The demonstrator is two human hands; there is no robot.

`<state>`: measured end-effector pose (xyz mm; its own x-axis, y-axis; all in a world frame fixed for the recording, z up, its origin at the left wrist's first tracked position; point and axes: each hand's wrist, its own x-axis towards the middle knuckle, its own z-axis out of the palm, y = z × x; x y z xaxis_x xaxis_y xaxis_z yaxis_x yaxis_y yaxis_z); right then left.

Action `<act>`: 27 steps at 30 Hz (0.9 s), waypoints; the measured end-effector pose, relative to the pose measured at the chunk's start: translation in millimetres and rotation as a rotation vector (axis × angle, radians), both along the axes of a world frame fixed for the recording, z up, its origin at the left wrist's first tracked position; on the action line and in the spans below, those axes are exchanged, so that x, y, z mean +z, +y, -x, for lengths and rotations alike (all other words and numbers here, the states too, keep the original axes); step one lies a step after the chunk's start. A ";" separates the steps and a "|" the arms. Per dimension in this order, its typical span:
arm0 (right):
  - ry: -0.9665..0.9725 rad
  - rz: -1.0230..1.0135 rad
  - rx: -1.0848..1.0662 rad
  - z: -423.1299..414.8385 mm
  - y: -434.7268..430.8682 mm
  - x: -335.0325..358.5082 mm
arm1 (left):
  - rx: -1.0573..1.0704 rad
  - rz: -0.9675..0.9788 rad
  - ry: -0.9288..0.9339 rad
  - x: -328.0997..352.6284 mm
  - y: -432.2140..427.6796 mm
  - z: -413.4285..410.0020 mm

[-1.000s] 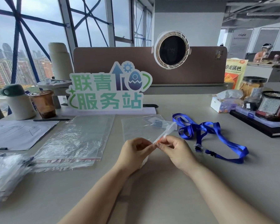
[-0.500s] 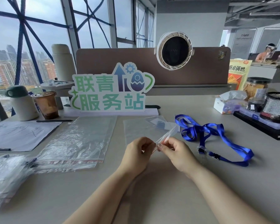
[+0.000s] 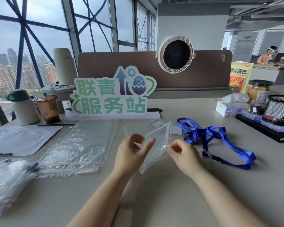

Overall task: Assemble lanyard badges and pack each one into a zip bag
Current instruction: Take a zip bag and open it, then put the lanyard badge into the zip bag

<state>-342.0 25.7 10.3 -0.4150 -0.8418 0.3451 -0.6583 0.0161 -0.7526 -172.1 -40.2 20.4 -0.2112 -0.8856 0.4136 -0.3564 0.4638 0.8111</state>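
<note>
- Zip bag (image 3: 156, 145) is held tilted in the air, just left of the blue lanyard (image 3: 220, 141).
- Your right hand (image 3: 182, 154) pinches its red-lined edge.
- Your left hand (image 3: 129, 153) is relaxed and grips nothing; one straight finger touches the bag.

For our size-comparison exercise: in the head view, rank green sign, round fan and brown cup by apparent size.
1. green sign
2. round fan
3. brown cup
No two look alike in size.
</note>
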 end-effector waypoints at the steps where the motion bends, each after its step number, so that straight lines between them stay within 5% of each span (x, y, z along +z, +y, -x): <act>1: 0.025 -0.004 0.007 -2.4 0.9 -0.1 | 0.005 0.008 -0.043 -1.7 1.4 3.4; 5: 0.055 -0.024 -0.048 1.4 0.9 -0.5 | 0.160 0.045 -0.111 -2.4 -7.3 -1.2; 10: 0.186 -0.090 -0.220 19.2 0.3 0.1 | 0.386 0.125 0.014 7.8 -28.6 -29.7; 20: -0.016 0.029 -0.008 38.5 21.4 15.7 | 0.380 0.236 0.051 6.0 -32.4 -34.3; 24: 0.093 -0.002 -0.092 86.9 47.6 15.0 | 0.437 0.242 -0.078 9.4 -26.5 -32.7; 27: 0.181 -0.157 -0.178 108.1 60.8 3.5 | 0.392 0.439 -0.225 12.3 -11.5 -11.9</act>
<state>-450.1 86.5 13.8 -0.5048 -0.8101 0.2982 -0.7581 0.2507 -0.6021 -160.3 -51.7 32.6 -0.0296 -0.6725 0.7395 -0.7069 0.5371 0.4603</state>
